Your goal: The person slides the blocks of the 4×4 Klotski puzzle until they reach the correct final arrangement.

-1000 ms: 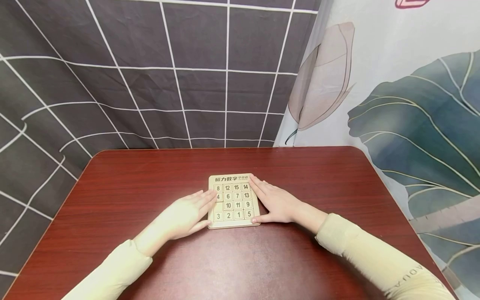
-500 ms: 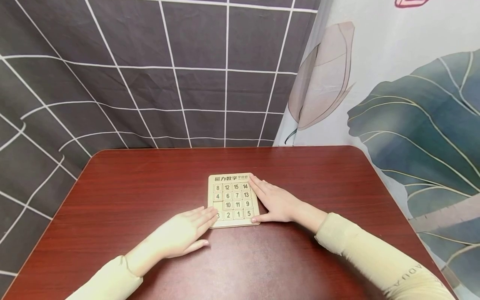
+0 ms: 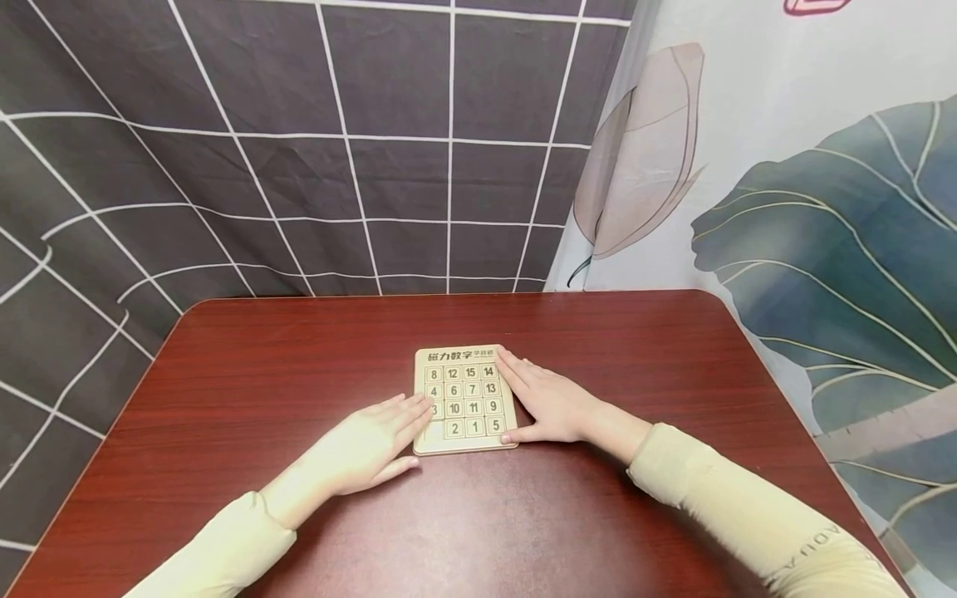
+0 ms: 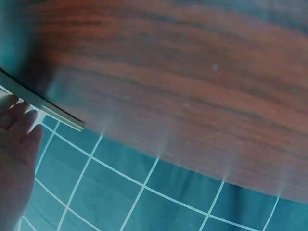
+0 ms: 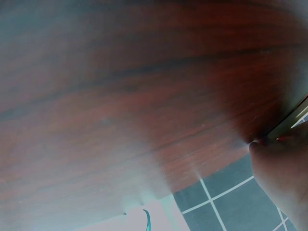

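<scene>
A pale wooden number slide puzzle (image 3: 478,449) lies flat on the table, with dark lettering along its top. Fingertips of my left hand (image 3: 366,446) rest on the 3 tile (image 3: 436,409) at the puzzle's left side, the fingers straight and the thumb apart. Below that tile is a vacant slot (image 3: 434,433) in the bottom-left corner. My right hand (image 3: 557,404) lies against the right edge, straight fingers at the upper corner and thumb on the lower one. In the left wrist view, the puzzle's edge (image 4: 53,110) shows beside the left fingers.
The reddish-brown table (image 3: 299,349) has rounded far corners. Behind it hangs a dark curtain with a white grid (image 3: 404,178). A pale curtain with a leaf print (image 3: 845,232) hangs at the right.
My left hand moved down from the 4 tile to the 3 tile, then back up. The 3 tile slid up one place, leaving the bottom-left slot vacant. The right hand stayed put.
</scene>
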### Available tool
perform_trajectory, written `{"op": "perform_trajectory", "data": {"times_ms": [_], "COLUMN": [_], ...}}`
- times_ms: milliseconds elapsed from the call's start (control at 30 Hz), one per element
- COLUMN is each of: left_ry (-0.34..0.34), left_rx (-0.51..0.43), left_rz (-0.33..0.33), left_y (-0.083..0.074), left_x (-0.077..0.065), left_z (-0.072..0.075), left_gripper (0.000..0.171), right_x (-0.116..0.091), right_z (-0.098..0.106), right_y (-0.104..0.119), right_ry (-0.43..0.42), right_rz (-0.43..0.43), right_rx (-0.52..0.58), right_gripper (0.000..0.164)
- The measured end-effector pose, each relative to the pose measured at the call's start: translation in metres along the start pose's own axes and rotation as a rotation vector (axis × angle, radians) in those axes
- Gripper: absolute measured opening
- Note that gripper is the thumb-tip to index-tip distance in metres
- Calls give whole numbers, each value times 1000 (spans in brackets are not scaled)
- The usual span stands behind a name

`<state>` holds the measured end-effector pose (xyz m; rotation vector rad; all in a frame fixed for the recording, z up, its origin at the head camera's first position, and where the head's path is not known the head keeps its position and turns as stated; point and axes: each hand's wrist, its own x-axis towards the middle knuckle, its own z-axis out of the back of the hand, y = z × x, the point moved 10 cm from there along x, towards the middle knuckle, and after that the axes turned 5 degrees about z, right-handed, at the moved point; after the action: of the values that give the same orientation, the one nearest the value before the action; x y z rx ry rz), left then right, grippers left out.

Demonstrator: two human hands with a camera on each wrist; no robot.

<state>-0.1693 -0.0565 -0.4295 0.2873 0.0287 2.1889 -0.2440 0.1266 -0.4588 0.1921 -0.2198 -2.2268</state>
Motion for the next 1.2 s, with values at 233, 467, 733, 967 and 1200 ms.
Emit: {"op": "perform_trajectory", "data": {"times_ms": [233,467,733,967,1200], "left_ry": [-6,2,-10,-21,-71], "left_rx": [-5,0,11,25,34], "left_rz": [-42,-99,-93,-65,-89], "left_y": [-11,-30,-27,-21,-24], "left_x": [4,5,-1,-13,-9], "left_z": [5,1,3,8,14], "left_gripper": [66,65,64,63,64], "right_x": [1,1,0,0,0], "right_z": [0,0,0,-2,1], "right_y": [0,0,1,0,2], "right_ry": [-2,-6,-1,2,-1], "right_rz": [2,1,1,-1,-2], "right_rx": [1,-2,-2,-2,2], "right_gripper": [116,116,116,116,116]}}
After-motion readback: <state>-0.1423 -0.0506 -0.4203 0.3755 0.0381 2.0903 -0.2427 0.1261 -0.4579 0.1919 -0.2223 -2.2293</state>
